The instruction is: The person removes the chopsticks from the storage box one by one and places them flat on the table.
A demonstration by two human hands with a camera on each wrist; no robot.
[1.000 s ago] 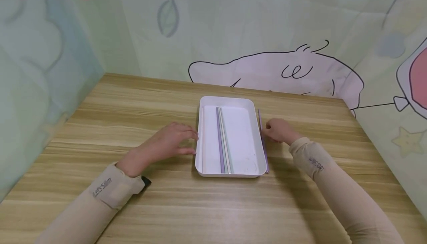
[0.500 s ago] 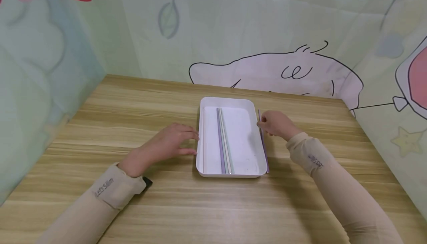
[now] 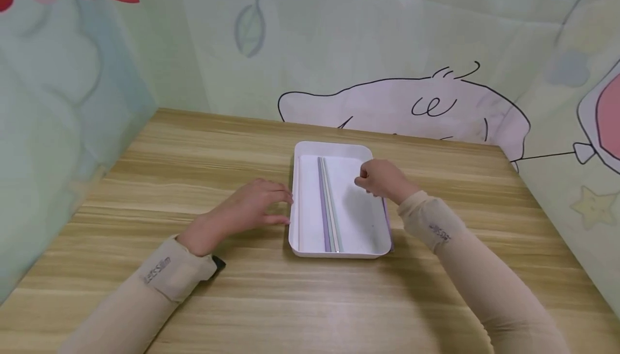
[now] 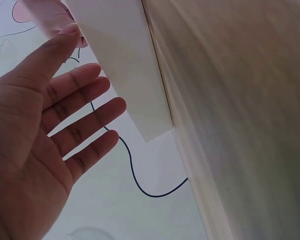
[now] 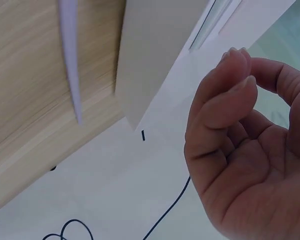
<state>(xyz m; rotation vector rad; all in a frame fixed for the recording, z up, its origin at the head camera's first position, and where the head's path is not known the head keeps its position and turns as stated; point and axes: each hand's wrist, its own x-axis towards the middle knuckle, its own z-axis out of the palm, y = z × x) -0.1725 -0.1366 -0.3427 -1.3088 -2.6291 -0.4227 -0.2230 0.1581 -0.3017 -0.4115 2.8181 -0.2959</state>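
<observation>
Two hands work here: the left hand (image 3: 254, 203), fingers loosely extended, holds nothing beside the tray (image 3: 312, 203). Half a second on, the right hand (image 3: 382, 179), fingertips curled together, visibly gripping nothing, has moved inward over the tray; the outer stick (image 5: 71, 55) lies beneath it, outside. Tray, outer stick and inner sticks (image 3: 323, 209) run lengthwise away from the person.

Room over the white tray (image 3: 340, 255) at near right, right hand (image 3: 381, 180) blocking far right, sticks (image 3: 324, 209) mid-tray, left hand (image 3: 252, 206) on left
</observation>
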